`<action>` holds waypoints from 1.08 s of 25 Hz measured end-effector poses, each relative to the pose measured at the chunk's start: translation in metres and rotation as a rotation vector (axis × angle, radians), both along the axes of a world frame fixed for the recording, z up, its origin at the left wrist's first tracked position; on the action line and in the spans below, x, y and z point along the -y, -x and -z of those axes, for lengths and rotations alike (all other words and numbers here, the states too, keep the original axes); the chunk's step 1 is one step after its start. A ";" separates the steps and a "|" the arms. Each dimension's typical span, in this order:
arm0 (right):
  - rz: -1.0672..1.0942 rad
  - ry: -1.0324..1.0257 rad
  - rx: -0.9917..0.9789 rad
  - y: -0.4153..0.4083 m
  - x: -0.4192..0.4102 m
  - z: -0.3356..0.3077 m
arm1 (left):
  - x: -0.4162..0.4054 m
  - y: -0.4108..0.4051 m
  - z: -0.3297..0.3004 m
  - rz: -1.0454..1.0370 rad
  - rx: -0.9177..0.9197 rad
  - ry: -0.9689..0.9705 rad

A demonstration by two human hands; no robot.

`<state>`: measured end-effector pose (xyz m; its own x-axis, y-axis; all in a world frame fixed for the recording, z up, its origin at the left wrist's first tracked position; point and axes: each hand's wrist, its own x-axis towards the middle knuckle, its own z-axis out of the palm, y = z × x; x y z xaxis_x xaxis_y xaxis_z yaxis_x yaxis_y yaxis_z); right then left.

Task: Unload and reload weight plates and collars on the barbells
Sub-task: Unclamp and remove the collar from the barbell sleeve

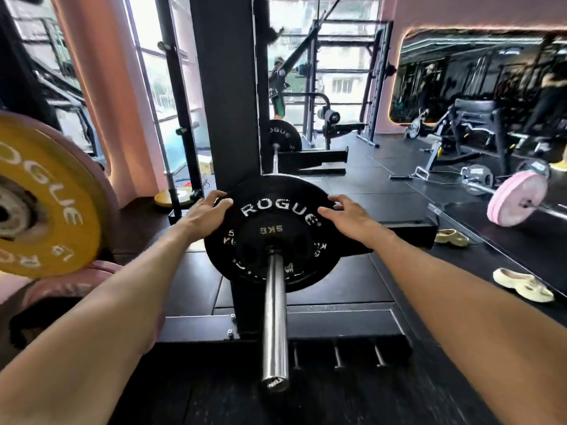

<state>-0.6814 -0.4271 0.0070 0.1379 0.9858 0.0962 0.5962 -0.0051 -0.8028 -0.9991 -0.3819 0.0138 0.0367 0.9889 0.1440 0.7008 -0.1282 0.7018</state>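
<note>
Chrome barbell sleeve nearest; black plate on it, left hand and right hand fingers curled over upper rim.

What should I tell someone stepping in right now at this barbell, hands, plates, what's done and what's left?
Left hand grips the upper left rim of the black Rogue plate; right hand grips its upper right rim.
That plate sits on the chrome barbell sleeve with a smaller 5 kg plate in front of it; no collar shows on the sleeve.
Yellow plate is at the left; a pink-plated barbell lies on the floor at the right.
Whether this plate is going on or coming off can't be told; the remaining plates and collars are left.
</note>
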 end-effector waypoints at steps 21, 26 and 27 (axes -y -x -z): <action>0.022 -0.155 0.178 0.065 -0.116 0.227 | -0.105 -0.054 0.223 0.055 0.441 0.245; 0.029 -0.213 0.092 0.067 -0.112 0.252 | -0.115 -0.061 0.230 0.059 0.657 0.201; 0.025 -0.217 0.089 0.066 -0.113 0.254 | -0.117 -0.063 0.229 0.054 0.677 0.187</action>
<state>-0.7473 -0.3138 -0.2470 0.1431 0.9370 0.3187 0.6669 0.1467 -0.7306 -0.9365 -0.2654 -0.2157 0.0487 0.9986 -0.0197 0.0984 0.0149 0.9950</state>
